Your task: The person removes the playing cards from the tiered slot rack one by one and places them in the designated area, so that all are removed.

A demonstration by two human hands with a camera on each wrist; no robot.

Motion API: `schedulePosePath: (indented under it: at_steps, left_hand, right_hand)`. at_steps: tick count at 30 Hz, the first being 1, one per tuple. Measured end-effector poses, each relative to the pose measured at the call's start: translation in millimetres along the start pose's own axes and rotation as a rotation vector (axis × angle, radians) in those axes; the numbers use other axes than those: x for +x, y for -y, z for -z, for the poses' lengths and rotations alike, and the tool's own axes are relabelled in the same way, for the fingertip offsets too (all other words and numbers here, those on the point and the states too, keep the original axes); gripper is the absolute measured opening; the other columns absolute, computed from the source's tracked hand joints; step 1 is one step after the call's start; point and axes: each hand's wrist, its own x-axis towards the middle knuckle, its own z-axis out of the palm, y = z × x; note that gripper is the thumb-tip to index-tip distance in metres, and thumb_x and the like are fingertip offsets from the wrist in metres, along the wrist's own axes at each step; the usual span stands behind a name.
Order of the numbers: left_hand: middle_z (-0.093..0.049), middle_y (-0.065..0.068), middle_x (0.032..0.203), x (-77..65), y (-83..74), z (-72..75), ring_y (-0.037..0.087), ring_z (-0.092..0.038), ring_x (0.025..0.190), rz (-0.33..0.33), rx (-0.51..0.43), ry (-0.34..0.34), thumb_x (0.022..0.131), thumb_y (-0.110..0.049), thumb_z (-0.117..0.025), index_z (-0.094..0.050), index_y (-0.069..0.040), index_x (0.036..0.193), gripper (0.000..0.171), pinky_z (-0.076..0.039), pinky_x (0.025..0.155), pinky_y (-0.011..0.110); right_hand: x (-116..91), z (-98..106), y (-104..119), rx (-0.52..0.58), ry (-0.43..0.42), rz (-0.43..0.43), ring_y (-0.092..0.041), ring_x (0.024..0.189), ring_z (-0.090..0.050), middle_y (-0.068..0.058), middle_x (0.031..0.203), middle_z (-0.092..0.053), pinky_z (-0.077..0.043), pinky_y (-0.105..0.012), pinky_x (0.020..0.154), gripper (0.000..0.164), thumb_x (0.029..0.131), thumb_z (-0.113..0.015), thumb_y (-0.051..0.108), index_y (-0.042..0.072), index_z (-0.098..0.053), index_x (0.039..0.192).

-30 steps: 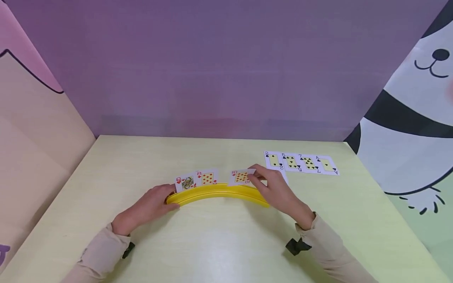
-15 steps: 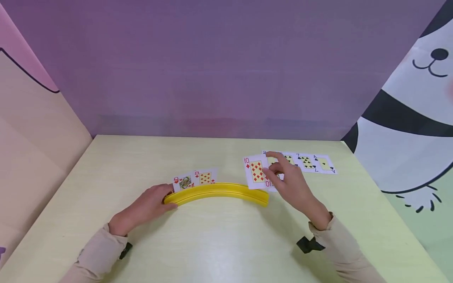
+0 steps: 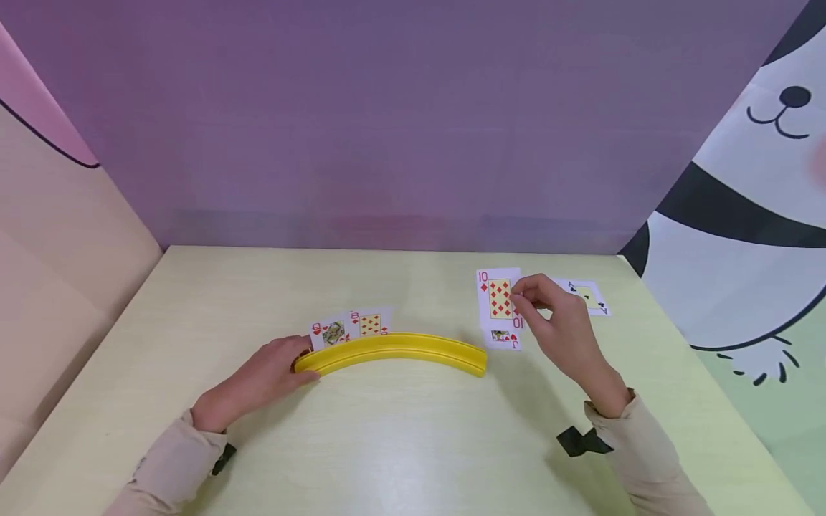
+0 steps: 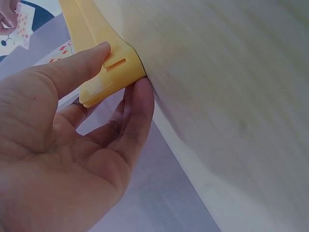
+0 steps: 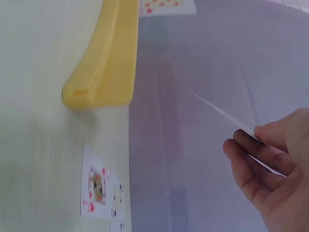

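Yellow and arched, the card rack (image 3: 400, 346) stands on the pale table (image 3: 387, 451), its left end gripped by the left hand (image 3: 258, 373), thumb on one side, fingers on the other. Near that hand, a queen of hearts (image 3: 333, 332) and an eight of diamonds (image 3: 371, 325) stand in it side by side. Beyond its right end, the right hand (image 3: 568, 333) pinches a ten of diamonds (image 3: 499, 297) by one edge (the right wrist view shows it edge-on, off the table). Partly behind it lies a jack of hearts (image 3: 502, 339); a black ace (image 3: 590, 298) shows past the knuckles.
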Motion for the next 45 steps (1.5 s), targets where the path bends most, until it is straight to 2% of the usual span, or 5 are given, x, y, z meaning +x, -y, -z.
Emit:
schedulePosePath:
  at_steps: [13,19,27,34,45]
  left_hand:
    - [-0.066,0.006,0.114,0.5,0.2,0.3,0.017,-0.054,0.089,-0.007,-0.014,0.001,0.087,-0.015,-0.077,-0.061,-0.003,0.127,0.044,-0.046,0.077,0.035]
    - [-0.066,0.007,0.114,0.2,1.4,0.2,0.018,-0.054,0.088,-0.012,-0.009,-0.001,0.088,-0.014,-0.077,-0.061,-0.003,0.126,0.044,-0.045,0.077,0.035]
    - [-0.067,0.007,0.113,0.0,2.6,-0.2,0.018,-0.054,0.087,-0.002,-0.001,0.000,0.087,-0.014,-0.078,-0.062,-0.002,0.125,0.043,-0.046,0.076,0.034]
    - [-0.066,0.006,0.113,-0.6,3.5,-3.5,0.017,-0.054,0.087,0.005,-0.026,0.000,0.087,-0.013,-0.078,-0.061,-0.002,0.126,0.044,-0.046,0.075,0.034]
    - [-0.066,0.005,0.113,-1.2,3.3,-0.7,0.017,-0.054,0.088,0.009,-0.017,0.005,0.088,-0.015,-0.077,-0.061,-0.004,0.126,0.043,-0.046,0.076,0.034]
  right_hand:
    - [0.1,19.6,-37.9,-0.078,0.064,-0.143,-0.008,0.075,-0.065,-0.008,0.089,-0.072,-0.045,-0.006,0.074,0.012,0.094,-0.068,0.005,0.004,-0.063,0.105]
    - [-3.0,29.0,-58.0,-0.093,0.109,-0.249,-0.014,0.075,-0.065,-0.013,0.091,-0.071,-0.047,-0.011,0.066,0.015,0.094,-0.067,0.005,0.003,-0.063,0.108]
    - [-5.5,33.8,-78.5,-0.114,0.148,-0.307,-0.017,0.073,-0.062,-0.018,0.092,-0.070,-0.046,-0.017,0.060,0.016,0.093,-0.067,0.003,0.000,-0.063,0.108]
    - [-10.3,34.5,-94.9,-0.121,0.272,-0.370,-0.029,0.084,-0.064,-0.021,0.098,-0.068,-0.048,-0.021,0.062,0.017,0.093,-0.067,0.004,0.000,-0.063,0.109]
    - [-20.6,22.9,-121.2,-0.150,0.428,-0.362,-0.022,0.077,-0.059,-0.015,0.094,-0.068,-0.047,-0.029,0.061,0.018,0.091,-0.071,0.007,0.003,-0.064,0.108]
